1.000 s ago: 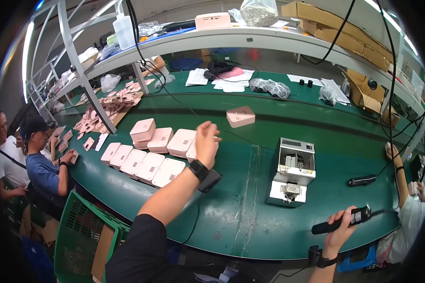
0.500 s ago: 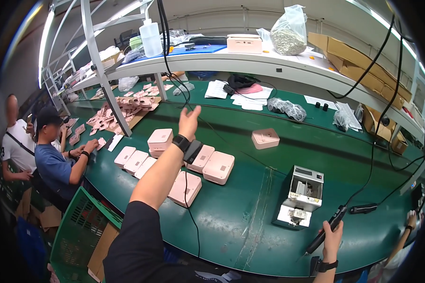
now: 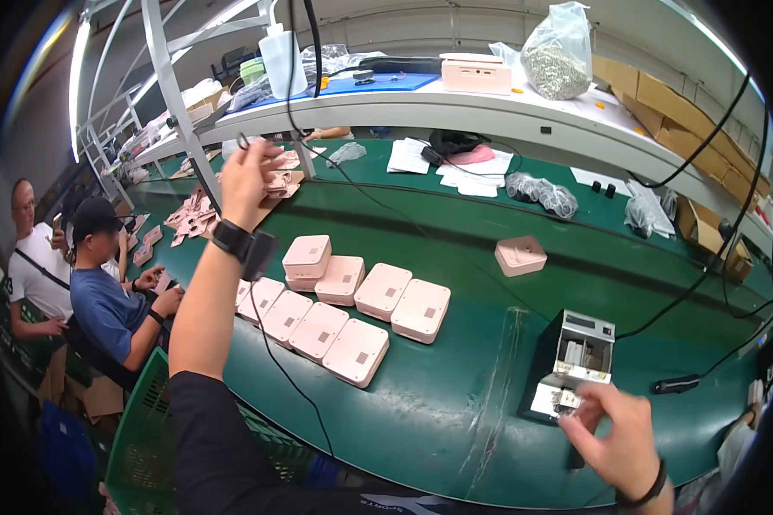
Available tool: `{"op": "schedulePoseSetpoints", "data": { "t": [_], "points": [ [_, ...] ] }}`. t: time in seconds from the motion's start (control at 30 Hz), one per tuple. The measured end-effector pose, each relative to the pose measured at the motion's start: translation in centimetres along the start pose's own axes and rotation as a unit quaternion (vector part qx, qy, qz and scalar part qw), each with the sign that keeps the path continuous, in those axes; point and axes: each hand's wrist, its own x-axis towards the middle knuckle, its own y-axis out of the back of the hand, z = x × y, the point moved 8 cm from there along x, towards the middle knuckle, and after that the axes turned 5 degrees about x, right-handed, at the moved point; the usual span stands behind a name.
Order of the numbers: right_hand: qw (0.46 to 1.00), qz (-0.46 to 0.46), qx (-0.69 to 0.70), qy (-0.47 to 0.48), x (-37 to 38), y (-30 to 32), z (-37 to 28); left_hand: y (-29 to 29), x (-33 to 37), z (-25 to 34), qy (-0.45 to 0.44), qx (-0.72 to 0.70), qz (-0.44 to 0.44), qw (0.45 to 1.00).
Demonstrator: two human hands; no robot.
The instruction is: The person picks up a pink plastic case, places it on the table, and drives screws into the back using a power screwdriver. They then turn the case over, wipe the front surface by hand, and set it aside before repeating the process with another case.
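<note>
My left hand (image 3: 251, 176) is raised at the left, fingers bent, with a small dark loop at the fingertips that I cannot make out. Behind it lie pink flat pieces (image 3: 193, 215). My right hand (image 3: 618, 438) curls in front of the screw feeder (image 3: 575, 352), thumb and forefinger near its front plate. Below these fingers shows a dark shaft (image 3: 576, 459), apparently the electric screwdriver, mostly hidden by the hand. Several pale pink square cases (image 3: 355, 352) stand in rows on the green bench, two of them stacked. Another pink case (image 3: 520, 255) sits apart, farther back.
A second black screwdriver (image 3: 677, 384) lies at the right on its cable. Black cables hang across the view. Overhead runs a white shelf (image 3: 386, 110) with a bottle and a bag. A green crate (image 3: 137, 438) stands below left; a co-worker (image 3: 116, 292) works at the bench's left.
My left hand has swung left and upward, uncovering more pink cases. My right hand has risen to the feeder's front, covering most of the screwdriver. The whole view has shifted a little.
</note>
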Motion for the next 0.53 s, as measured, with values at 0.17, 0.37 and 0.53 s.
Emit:
{"op": "schedulePoseSetpoints", "data": {
  "t": [0.17, 0.37, 0.53],
  "points": [
    [0.955, -0.050, -0.159, 0.244, 11.6, -6.2, -8.2, 2.0, 2.6, 4.8, -0.036, 0.046, 0.008, 0.998],
    [0.950, 0.038, -0.238, 0.196, 26.3, -16.0, -5.9, 1.2, 4.7, 5.8, 0.012, 0.075, -0.053, 0.996],
    [0.985, 0.013, 0.071, 0.159, 31.3, -19.8, -5.9, -1.6, 1.6, 7.7, 0.012, 0.064, -0.171, 0.983]
  ]
}}
